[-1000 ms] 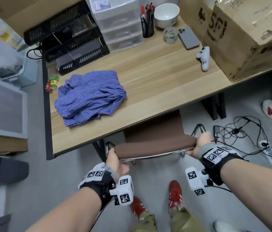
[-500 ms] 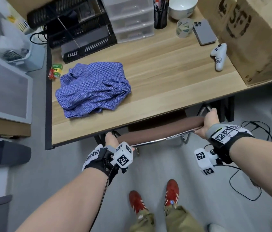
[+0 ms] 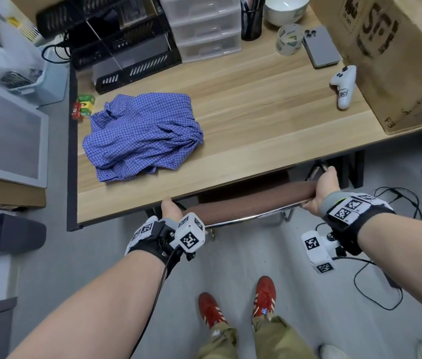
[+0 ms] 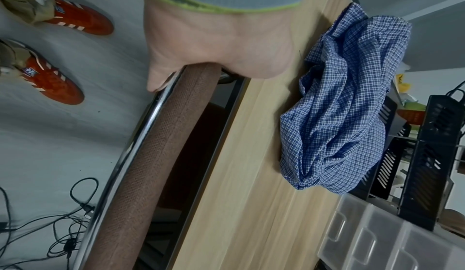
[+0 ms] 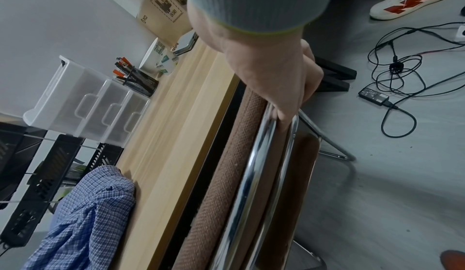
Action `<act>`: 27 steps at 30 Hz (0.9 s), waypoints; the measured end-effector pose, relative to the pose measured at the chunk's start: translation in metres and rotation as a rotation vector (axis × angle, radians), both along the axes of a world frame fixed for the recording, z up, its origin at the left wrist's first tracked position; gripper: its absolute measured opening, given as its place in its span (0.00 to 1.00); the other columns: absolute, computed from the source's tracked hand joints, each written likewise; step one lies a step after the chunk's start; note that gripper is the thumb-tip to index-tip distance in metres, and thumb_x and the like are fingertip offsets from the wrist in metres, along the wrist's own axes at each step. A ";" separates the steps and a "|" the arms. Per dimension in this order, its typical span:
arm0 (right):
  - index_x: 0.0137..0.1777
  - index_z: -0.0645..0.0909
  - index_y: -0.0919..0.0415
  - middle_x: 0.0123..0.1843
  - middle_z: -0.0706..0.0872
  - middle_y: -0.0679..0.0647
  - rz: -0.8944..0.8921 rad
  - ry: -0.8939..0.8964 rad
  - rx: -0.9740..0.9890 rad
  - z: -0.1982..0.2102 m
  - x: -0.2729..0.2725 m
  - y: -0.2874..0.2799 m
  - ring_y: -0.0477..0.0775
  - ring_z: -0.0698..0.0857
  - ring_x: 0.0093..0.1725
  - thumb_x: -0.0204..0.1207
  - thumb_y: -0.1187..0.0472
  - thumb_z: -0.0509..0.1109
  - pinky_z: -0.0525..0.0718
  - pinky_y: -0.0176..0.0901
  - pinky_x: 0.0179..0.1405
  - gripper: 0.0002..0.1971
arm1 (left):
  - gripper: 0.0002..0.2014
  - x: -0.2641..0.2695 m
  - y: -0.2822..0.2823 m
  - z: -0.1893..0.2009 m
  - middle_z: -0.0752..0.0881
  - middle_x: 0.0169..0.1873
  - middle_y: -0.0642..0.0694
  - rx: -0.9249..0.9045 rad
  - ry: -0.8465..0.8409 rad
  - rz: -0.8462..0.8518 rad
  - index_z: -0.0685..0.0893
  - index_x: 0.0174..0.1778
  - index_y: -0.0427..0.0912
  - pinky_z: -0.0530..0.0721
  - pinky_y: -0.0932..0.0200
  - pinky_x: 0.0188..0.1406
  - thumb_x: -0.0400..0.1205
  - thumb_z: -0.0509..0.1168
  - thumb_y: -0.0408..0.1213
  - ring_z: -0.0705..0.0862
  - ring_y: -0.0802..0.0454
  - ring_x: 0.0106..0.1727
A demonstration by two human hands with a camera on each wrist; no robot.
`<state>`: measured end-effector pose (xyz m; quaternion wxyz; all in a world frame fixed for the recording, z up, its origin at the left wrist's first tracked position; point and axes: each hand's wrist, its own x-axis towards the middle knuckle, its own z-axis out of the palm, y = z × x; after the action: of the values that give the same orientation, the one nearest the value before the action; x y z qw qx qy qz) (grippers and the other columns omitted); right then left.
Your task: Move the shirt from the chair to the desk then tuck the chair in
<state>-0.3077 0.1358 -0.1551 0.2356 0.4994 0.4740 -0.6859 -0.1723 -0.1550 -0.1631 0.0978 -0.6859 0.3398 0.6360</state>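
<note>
The blue checked shirt (image 3: 142, 137) lies crumpled on the left part of the wooden desk (image 3: 256, 125); it also shows as the shirt (image 4: 339, 105) and the shirt (image 5: 83, 218) in the wrist views. The brown chair (image 3: 251, 200) has its seat under the desk, with only the padded backrest top and chrome rail showing at the desk's front edge. My left hand (image 3: 171, 209) grips the backrest's left end (image 4: 191, 79). My right hand (image 3: 321, 189) grips its right end, fingers curled round the rail (image 5: 284, 103).
On the desk stand black file trays (image 3: 116, 47), clear drawers (image 3: 204, 24), a pen cup (image 3: 251, 19), a bowl (image 3: 286, 7), a phone (image 3: 321, 46), a white controller (image 3: 344, 85) and a big cardboard box (image 3: 399, 55). Cables (image 3: 386, 208) lie on the floor at right, near my red shoes (image 3: 238, 304).
Both hands have pushed the chair forward; its seat has slid under the desk and the backrest now sits close to the desk's front edge. The shirt has stayed put.
</note>
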 end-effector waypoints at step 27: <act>0.56 0.64 0.55 0.43 0.70 0.56 0.511 -0.113 0.189 0.053 0.013 0.007 0.58 0.72 0.37 0.82 0.48 0.63 0.77 0.48 0.41 0.14 | 0.24 -0.013 0.005 0.088 0.74 0.48 0.41 -0.235 0.037 -0.507 0.66 0.80 0.32 0.80 0.51 0.33 0.89 0.54 0.39 0.73 0.44 0.36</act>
<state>-0.2950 0.1423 -0.1017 0.3793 0.4210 0.6327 -0.5278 -0.1849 -0.1500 -0.0747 0.1672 -0.5740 0.5738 0.5598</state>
